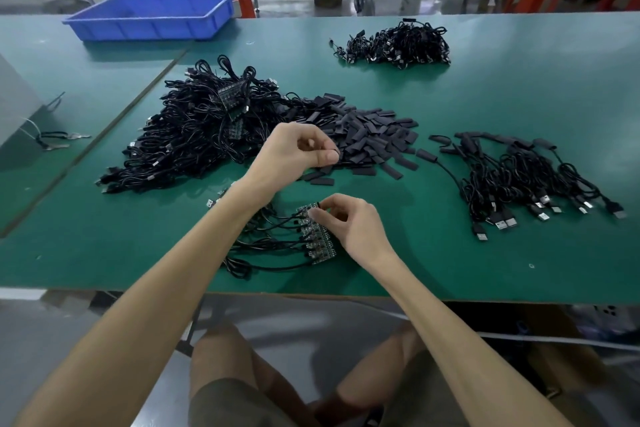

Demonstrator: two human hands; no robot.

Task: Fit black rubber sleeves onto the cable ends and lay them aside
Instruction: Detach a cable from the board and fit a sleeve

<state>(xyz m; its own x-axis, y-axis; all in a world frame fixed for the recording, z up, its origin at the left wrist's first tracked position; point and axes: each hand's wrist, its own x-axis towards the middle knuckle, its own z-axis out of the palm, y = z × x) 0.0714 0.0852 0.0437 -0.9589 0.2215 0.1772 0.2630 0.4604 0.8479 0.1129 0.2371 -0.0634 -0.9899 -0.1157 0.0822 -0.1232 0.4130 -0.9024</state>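
A heap of loose black rubber sleeves [374, 135] lies at mid-table. My left hand [298, 152] hovers at its near left edge and pinches one black sleeve between thumb and fingers. In front of me lies a row of small circuit boards [317, 236] joined in a strip, each with a black cable running left. My right hand [349, 222] pinches the top board of that strip. Cables with sleeves fitted [526, 177] lie spread out to the right, USB plugs toward me.
A large tangle of black cables [194, 135] sits left of the sleeves. Another cable bundle [398, 45] lies far back. A blue plastic bin [152, 15] stands at the back left. Keys [59, 140] lie by a grey box at the left edge.
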